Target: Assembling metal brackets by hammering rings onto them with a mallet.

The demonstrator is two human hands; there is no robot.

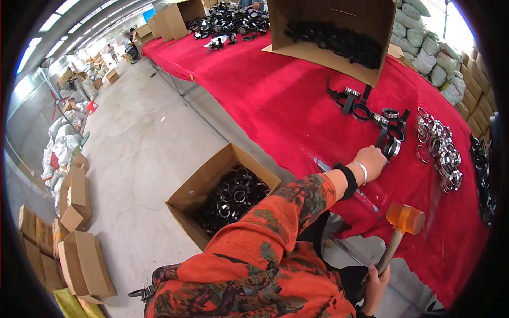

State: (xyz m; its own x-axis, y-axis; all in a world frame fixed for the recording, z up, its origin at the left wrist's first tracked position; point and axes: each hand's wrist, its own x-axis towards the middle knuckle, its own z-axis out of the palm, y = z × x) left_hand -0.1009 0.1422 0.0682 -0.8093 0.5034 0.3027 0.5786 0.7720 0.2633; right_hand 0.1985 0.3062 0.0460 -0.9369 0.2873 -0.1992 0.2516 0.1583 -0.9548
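Note:
My left hand [371,163] reaches across the red-covered table [254,100], fingers curled at a black ring with a handle and a silver metal band [391,148]. The hand's back hides most of the grip. Low at the right, my right hand [375,283] is wrapped round the wooden handle of a mallet with an amber head [405,218], held near the table's front edge. Just beyond my left hand lie several similar black handled rings [361,110], some with silver bands. Loose silver rings [441,148] are heaped farther right.
An open cardboard box [185,185] of black ring parts stands left of my arm, below the table. Another box [328,13], tipped toward me, holds black parts at the back. More parts [230,21] are piled at the far end. Black pieces [481,180] line the right.

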